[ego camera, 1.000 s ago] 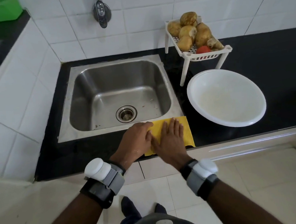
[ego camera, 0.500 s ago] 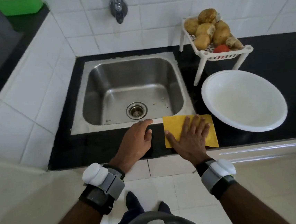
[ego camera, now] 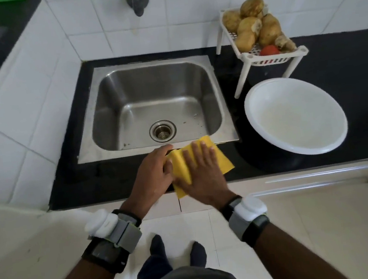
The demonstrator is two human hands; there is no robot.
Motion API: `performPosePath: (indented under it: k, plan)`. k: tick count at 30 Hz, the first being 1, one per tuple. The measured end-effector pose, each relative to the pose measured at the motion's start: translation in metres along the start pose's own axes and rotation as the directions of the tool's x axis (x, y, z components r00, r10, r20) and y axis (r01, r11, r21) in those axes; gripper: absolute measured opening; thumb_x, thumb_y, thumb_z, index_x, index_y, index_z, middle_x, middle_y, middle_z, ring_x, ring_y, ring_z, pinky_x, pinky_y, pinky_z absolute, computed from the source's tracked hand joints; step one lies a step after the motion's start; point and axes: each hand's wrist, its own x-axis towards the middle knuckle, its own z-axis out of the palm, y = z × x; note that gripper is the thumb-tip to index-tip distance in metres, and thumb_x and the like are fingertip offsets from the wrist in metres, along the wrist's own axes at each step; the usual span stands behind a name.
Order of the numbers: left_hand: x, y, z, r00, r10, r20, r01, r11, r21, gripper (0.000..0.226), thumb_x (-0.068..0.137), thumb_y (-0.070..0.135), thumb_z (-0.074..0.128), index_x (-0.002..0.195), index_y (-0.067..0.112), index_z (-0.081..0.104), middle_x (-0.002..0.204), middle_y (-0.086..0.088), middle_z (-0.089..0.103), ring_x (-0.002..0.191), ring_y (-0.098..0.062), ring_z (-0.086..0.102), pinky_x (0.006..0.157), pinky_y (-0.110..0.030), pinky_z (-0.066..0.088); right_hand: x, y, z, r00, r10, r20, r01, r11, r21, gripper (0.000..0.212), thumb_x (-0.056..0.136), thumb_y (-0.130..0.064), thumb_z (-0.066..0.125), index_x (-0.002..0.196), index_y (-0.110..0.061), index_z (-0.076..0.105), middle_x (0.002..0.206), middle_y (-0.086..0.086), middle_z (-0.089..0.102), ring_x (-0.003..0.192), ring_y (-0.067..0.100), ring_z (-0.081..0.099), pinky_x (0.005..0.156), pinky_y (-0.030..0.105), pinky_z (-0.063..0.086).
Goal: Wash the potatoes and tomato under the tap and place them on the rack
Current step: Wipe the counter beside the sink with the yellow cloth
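Note:
Several washed-looking brown potatoes (ego camera: 255,24) are piled on the white rack (ego camera: 283,59) at the back right, with a red tomato (ego camera: 269,50) at the rack's front edge. The tap (ego camera: 137,0) hangs on the tiled wall above the steel sink (ego camera: 112,105), and no water runs. My right hand (ego camera: 200,171) lies flat, fingers spread, pressing a yellow cloth (ego camera: 222,158) on the counter in front of the sink. My left hand (ego camera: 152,171) rests beside it, touching the cloth's raised left edge. Neither hand is near the rack.
A large white bowl (ego camera: 295,117), nothing in it, sits on the black counter (ego camera: 339,61) right of the sink, below the rack. White tiled walls close the back and left. My feet stand on the tiled floor below the counter edge.
My right hand slid the yellow cloth left toward my left hand. The cloth turned at an angle and its left edge bunched up against the left hand.

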Motion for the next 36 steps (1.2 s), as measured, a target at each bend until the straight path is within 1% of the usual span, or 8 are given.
performPosePath:
  k: [3,7,10,20,24,28,32,36]
  plan:
    - [0.005,0.004,0.003,1.0,0.018,-0.015,-0.019,0.998,-0.062,0.038,0.095,0.011,0.054,0.133,0.012,0.054,0.13,-0.006,0.061,0.121,-0.021,0.056,0.104,-0.03,0.043,-0.013,0.051,-0.016,0.971,0.239,-0.024,-0.237,0.97,0.044,0.1,0.079,-0.081,0.001,0.156,-0.018,0.011,0.163,0.014,-0.004,0.15,0.032,-0.011,0.119,0.048,-0.012]
    - [0.011,0.0,-0.003,1.0,0.017,0.002,-0.016,0.995,-0.098,0.038,0.097,0.012,0.054,0.135,0.013,0.054,0.133,-0.003,0.059,0.124,-0.017,0.053,0.105,-0.026,0.041,0.002,0.062,-0.027,0.872,0.489,0.034,-0.485,0.85,0.205,0.081,0.094,-0.067,0.015,0.156,-0.015,0.005,0.163,0.014,-0.009,0.149,0.031,-0.015,0.118,0.05,-0.013]
    - [0.011,-0.014,-0.019,1.0,0.014,-0.011,-0.015,0.993,-0.115,0.039,0.096,0.01,0.053,0.135,0.013,0.053,0.134,-0.004,0.059,0.125,-0.017,0.053,0.107,-0.027,0.041,0.022,0.031,-0.013,0.83,0.557,-0.036,-0.551,0.827,0.109,0.083,0.094,-0.062,0.011,0.155,-0.006,0.009,0.16,0.024,-0.004,0.147,0.042,-0.011,0.117,0.058,-0.01]
    - [0.002,-0.079,-0.067,0.984,-0.118,-0.136,0.1,0.986,-0.132,0.037,0.094,0.007,0.052,0.131,0.009,0.057,0.13,-0.007,0.062,0.12,-0.021,0.057,0.104,-0.033,0.044,0.058,-0.13,0.023,0.992,0.124,-0.021,-0.125,0.992,-0.034,0.081,0.093,-0.055,0.002,0.154,-0.002,0.012,0.158,0.029,0.0,0.145,0.049,-0.01,0.116,0.062,-0.004]
    - [-0.003,-0.097,-0.084,0.968,-0.159,-0.193,0.136,0.982,-0.128,0.036,0.094,0.005,0.051,0.129,0.009,0.058,0.128,-0.009,0.063,0.118,-0.023,0.058,0.102,-0.036,0.046,0.063,-0.19,0.036,0.991,-0.135,0.007,0.136,0.989,-0.063,0.082,0.092,-0.057,0.01,0.154,-0.003,0.011,0.159,0.029,0.002,0.144,0.051,-0.009,0.115,0.063,0.002]
    - [0.0,-0.094,-0.083,0.969,-0.149,-0.198,0.125,0.984,-0.129,0.035,0.097,0.009,0.05,0.131,0.011,0.056,0.13,-0.009,0.061,0.12,-0.022,0.057,0.103,-0.034,0.045,0.059,-0.183,0.035,0.946,-0.324,-0.007,0.324,0.946,-0.016,0.07,0.098,-0.049,0.015,0.156,-0.01,0.01,0.162,0.02,0.01,0.149,0.04,-0.005,0.119,0.055,0.001]
    - [0.01,-0.076,-0.069,0.984,-0.108,-0.14,0.091,0.988,-0.123,0.037,0.097,0.011,0.05,0.134,0.015,0.053,0.133,-0.005,0.058,0.122,-0.02,0.055,0.102,-0.036,0.047,0.049,-0.134,0.03,0.96,-0.28,-0.03,0.281,0.959,0.039,0.058,0.103,-0.043,0.018,0.156,-0.02,0.016,0.163,0.008,0.013,0.151,0.032,-0.002,0.121,0.05,0.002]
    - [0.022,-0.046,-0.041,0.997,0.032,-0.071,-0.042,0.988,-0.148,0.037,0.095,0.007,0.052,0.131,0.011,0.056,0.13,-0.006,0.061,0.12,-0.02,0.057,0.102,-0.031,0.046,0.024,-0.057,0.017,0.997,0.007,-0.071,-0.006,1.0,0.008,0.057,0.102,-0.045,0.015,0.153,-0.023,0.026,0.162,0.008,0.016,0.15,0.032,0.003,0.121,0.048,-0.002]
